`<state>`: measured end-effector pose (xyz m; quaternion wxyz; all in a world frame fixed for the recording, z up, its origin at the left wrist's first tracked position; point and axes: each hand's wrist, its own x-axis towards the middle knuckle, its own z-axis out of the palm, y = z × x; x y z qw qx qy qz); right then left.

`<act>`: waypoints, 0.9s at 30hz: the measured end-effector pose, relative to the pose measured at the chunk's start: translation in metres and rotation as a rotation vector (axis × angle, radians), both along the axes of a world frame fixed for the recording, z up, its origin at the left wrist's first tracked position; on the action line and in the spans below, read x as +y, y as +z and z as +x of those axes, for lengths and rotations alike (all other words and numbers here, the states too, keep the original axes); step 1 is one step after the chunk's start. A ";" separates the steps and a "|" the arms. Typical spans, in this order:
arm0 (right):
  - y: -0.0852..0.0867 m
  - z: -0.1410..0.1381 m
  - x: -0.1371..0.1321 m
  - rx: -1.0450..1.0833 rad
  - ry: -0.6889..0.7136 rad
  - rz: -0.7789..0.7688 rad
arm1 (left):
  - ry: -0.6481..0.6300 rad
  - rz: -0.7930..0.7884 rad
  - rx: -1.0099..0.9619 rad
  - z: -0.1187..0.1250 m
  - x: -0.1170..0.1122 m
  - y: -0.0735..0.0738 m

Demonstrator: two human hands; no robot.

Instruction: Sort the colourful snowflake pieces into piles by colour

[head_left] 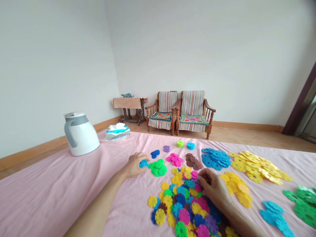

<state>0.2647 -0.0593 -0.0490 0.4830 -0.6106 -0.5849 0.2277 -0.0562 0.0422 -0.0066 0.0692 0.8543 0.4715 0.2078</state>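
Note:
My left hand [136,164] is closed on blue snowflake discs [143,163], left of a bright green disc pile [158,168]; how many discs it holds cannot be told. My right hand [215,188] reaches over the right side of a large mixed-colour heap of snowflake discs [180,199]. Its fingers are curled in a pinch, with a pink disc [194,174] at the fingertips. Beyond the heap lie small single-colour piles: pink [174,160], brown [193,161], dark blue [155,153] and purple [166,148]. A lime stack [179,144] and a light blue stack [190,145] stand behind them.
Larger piles of blue [216,158], yellow [259,166] and green discs [304,205] lie to the right on the pink cloth [81,191]. A white-and-grey jug [85,136] and a tissue pack [118,132] stand at the left. Two wooden armchairs [194,103] are against the wall.

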 end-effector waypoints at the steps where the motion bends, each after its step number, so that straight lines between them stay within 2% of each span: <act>1: -0.001 0.000 0.001 0.003 -0.007 0.004 | -0.014 -0.011 0.005 -0.001 0.000 -0.002; 7: -0.003 0.000 0.001 0.014 -0.014 0.018 | -0.088 -0.018 -0.042 0.000 0.003 -0.007; 13: -0.001 0.005 0.003 0.011 -0.022 0.014 | -0.012 0.001 0.015 -0.006 0.006 -0.007; 18: 0.021 0.019 0.003 0.137 -0.093 0.093 | 0.057 0.074 -0.006 -0.006 0.005 -0.003; 21: 0.039 0.031 0.001 0.214 -0.200 0.141 | 0.035 0.179 -0.060 0.009 -0.003 0.005; 23: 0.044 0.038 0.002 0.233 -0.245 0.158 | -0.035 0.201 -0.089 0.028 -0.014 0.011; 27: 0.035 0.044 0.006 0.127 -0.170 0.106 | -0.289 0.157 -0.031 0.070 -0.048 0.016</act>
